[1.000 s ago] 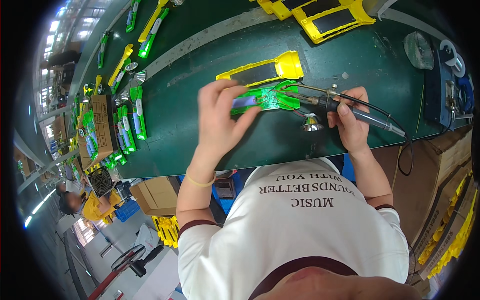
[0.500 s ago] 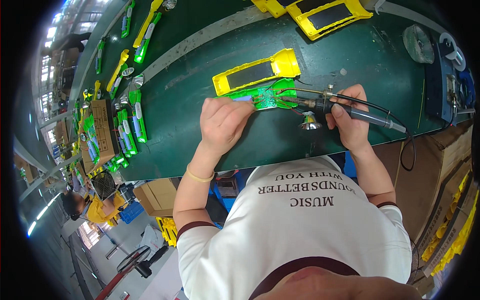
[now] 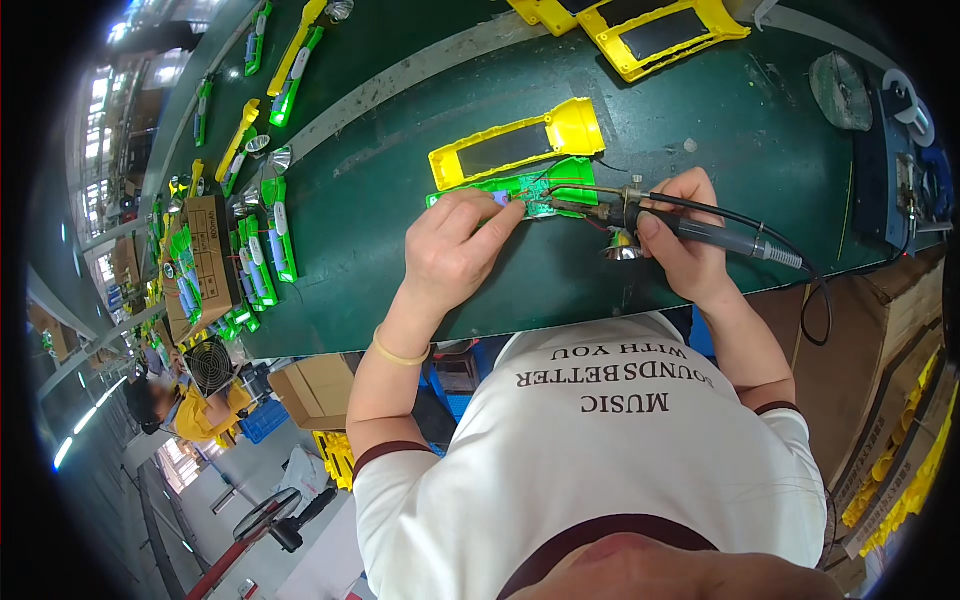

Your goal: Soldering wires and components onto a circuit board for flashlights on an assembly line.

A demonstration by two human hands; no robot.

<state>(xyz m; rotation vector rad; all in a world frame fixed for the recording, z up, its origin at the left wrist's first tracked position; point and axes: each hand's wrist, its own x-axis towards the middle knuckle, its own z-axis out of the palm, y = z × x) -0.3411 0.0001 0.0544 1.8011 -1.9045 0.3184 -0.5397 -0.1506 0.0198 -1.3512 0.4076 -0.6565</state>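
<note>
My right hand (image 3: 692,250) grips a soldering iron (image 3: 725,236) with a solder feed tube along it. Its tip points left, at a small circuit board (image 3: 538,188) in a green flashlight half-shell (image 3: 578,172). My left hand (image 3: 448,250) is closed in a pinch over the board's near edge, apparently on a thin reddish wire, which the fingertips partly hide. A bluish battery cell (image 3: 500,197) shows beside those fingers. Just beyond lies a yellow flashlight shell (image 3: 572,130) with a dark panel. A shiny reflector (image 3: 624,252) sits under the iron, near my right fingers.
Several green flashlight halves (image 3: 275,225) with reflectors lie at the left, beside a cardboard box (image 3: 208,250). More yellow shells (image 3: 665,40) are at the far edge. A solder spool (image 3: 905,105) stands on a blue device at the right. The iron's cable (image 3: 828,300) hangs over the near edge.
The iron and my right hand have shifted slightly left and now cover more of the reflector. My left fingertips have moved a little right across the board.
</note>
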